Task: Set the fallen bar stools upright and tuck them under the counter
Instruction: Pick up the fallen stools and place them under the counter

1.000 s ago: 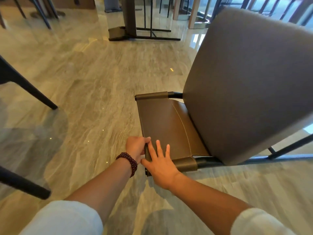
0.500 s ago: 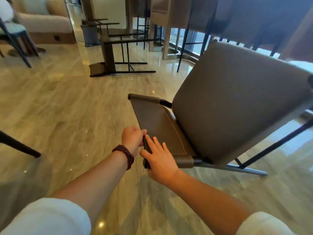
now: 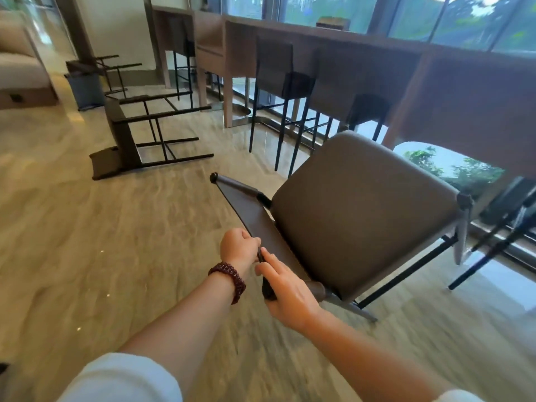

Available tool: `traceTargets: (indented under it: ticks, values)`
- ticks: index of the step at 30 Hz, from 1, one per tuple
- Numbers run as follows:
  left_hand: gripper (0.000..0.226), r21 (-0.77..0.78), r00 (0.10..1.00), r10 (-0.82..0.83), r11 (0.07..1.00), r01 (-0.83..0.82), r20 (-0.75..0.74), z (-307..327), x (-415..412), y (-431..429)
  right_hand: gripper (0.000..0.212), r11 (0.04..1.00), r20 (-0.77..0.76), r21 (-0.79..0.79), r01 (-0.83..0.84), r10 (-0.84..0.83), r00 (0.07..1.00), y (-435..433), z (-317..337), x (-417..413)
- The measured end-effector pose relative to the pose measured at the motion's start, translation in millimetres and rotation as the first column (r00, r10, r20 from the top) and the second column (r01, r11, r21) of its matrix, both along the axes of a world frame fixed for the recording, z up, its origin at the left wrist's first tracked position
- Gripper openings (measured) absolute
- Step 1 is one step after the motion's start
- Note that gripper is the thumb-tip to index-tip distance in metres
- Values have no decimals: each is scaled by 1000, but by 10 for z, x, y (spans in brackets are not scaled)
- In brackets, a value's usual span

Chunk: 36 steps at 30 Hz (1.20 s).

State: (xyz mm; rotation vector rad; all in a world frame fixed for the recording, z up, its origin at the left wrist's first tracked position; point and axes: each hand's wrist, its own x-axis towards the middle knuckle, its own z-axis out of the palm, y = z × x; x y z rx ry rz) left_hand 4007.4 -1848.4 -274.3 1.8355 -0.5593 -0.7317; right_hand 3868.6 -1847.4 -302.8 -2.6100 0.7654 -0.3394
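Observation:
A bar stool (image 3: 362,216) with a grey-brown padded seat and a brown leather backrest is tilted, its black legs pointing right toward the counter. My left hand (image 3: 239,248) is closed on the top edge of the backrest. My right hand (image 3: 287,288) grips the same edge near its lower corner. A second stool (image 3: 124,140) lies on its side on the floor at the left. A third fallen stool (image 3: 95,68) lies farther back. The long wooden counter (image 3: 362,62) runs along the windows.
Two upright stools (image 3: 278,74) stand tucked under the counter. A sofa (image 3: 17,62) sits at the far left, with a grey bin (image 3: 84,88) beside it. Polished marble floor spreads around me. Black legs of another stool (image 3: 499,245) show at the right.
The stool has swung up from lying flat, its backrest rising in my hands. My view has lifted, bringing the counter and windows into sight.

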Motion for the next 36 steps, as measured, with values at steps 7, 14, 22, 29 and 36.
traceTargets:
  ticks: [7,14,22,29,36]
  values:
    - [16,98,995,-102,990,100,17,790,-474,-775,87,995,-43,1,101,-101,994,-714,847,-527]
    - [10,149,948,-316,937,315,-17,1255,-653,-1304,93,969,-196,135,205,-176,965,-1226,1320,-890]
    - [15,379,548,-755,655,654,360,1779,-699,-2096,102,970,-315,43,238,-213,925,-1942,1806,-1355]
    - [39,615,-169,-668,517,596,725,2091,-860,-2943,92,918,-382,-79,388,-388,839,-2425,2263,-1862]
    - [56,722,-398,-624,432,541,672,2213,-1244,-3511,74,830,-469,-243,502,-554,688,-2839,2390,-2188]
